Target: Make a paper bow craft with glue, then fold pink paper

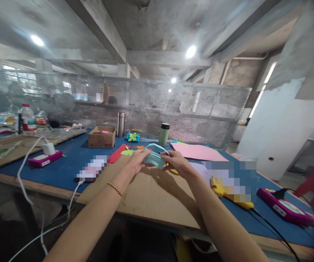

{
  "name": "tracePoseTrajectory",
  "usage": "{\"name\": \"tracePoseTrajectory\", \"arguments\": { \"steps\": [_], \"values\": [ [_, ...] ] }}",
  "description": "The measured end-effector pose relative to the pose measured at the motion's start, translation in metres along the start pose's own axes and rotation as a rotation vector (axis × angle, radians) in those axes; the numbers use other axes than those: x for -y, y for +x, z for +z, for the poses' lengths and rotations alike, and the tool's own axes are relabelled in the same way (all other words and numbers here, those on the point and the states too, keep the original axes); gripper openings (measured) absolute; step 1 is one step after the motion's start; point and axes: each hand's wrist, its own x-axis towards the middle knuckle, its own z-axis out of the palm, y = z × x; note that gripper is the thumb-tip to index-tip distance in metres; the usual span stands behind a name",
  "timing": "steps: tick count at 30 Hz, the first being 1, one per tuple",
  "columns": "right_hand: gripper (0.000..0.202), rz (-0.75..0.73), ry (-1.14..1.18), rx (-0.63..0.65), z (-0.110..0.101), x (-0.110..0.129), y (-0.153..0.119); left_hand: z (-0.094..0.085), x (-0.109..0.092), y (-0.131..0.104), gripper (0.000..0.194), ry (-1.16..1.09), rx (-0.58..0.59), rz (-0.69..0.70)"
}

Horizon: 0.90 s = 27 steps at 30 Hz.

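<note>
Over the cardboard sheet (157,196), I hold a small light-blue paper piece (154,159) between both hands. A narrow strip arches over its top like a basket handle. My left hand (137,161) pinches its left side, thumb toward me. On the other side, my right hand (179,163) closes on the right edge near the strip's end. Just below my right hand, a yellow curved handle (173,170) shows in part; the rest is hidden. Left of my left hand lie a green paper leaf cutout (127,151) and a red paper piece (119,153).
A yellow glue gun (219,188) with a black cord lies right. Pink paper (199,151), a green tumbler (164,134), a steel flask (121,124) and a cardboard box (101,137) stand or lie behind. Purple power strips (44,160) and a phone (92,169) with white cables flank the cardboard.
</note>
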Motion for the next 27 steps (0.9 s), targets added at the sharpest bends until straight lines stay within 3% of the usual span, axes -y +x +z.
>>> {"name": "tracePoseTrajectory", "arguments": {
  "steps": [8,12,18,27],
  "values": [
    [0.027,0.058,0.180,0.093,0.000,-0.007,0.000,0.001,0.003,0.000,0.013,-0.032,0.033,0.051],
    [0.031,0.075,0.188,0.136,0.000,-0.010,0.003,-0.002,0.002,0.000,0.016,0.093,0.033,-0.015],
    [0.035,0.071,0.221,0.159,-0.005,-0.010,0.004,-0.009,-0.003,-0.001,0.020,0.225,0.057,0.010],
    [0.031,0.140,0.195,0.110,-0.008,-0.002,0.001,-0.010,-0.003,-0.004,0.046,0.316,0.072,0.205]
  ]
}}
